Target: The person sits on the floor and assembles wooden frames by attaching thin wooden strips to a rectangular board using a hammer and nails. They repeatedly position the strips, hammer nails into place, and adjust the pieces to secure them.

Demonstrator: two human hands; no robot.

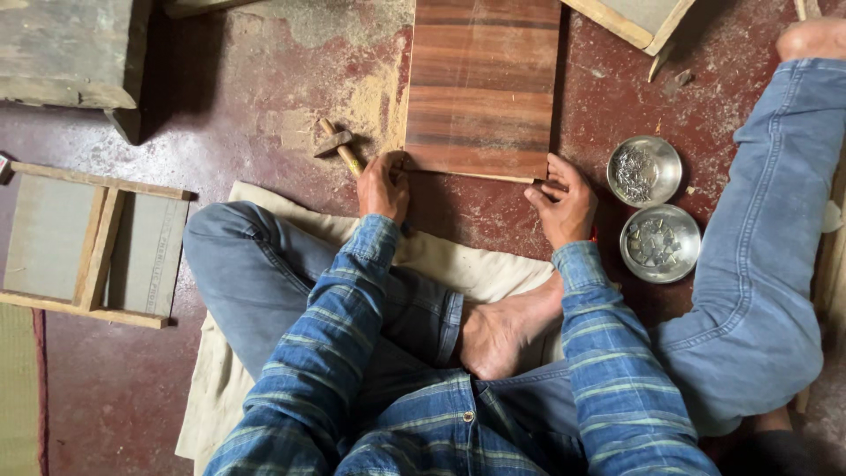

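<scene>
2 hands rest at the near corners of a striped brown wooden board (pixel 481 86) that lies flat on the red floor (pixel 247 88). The left hand (pixel 384 186) presses the near left corner, fingers curled together against the edge. The right hand (pixel 564 204) touches the near right corner — its fingers (pixel 543 195) bent and slightly apart, clamped on nothing. A small hammer (pixel 338 145) lies just beside the left hand, in sawdust. 2 round metal bowls sit right of the board — the farther bowl (pixel 644 170) holds nails, the nearer bowl (pixel 660 243) small metal pieces. The person sits cross-legged on a cream cloth (pixel 441 256).
</scene>
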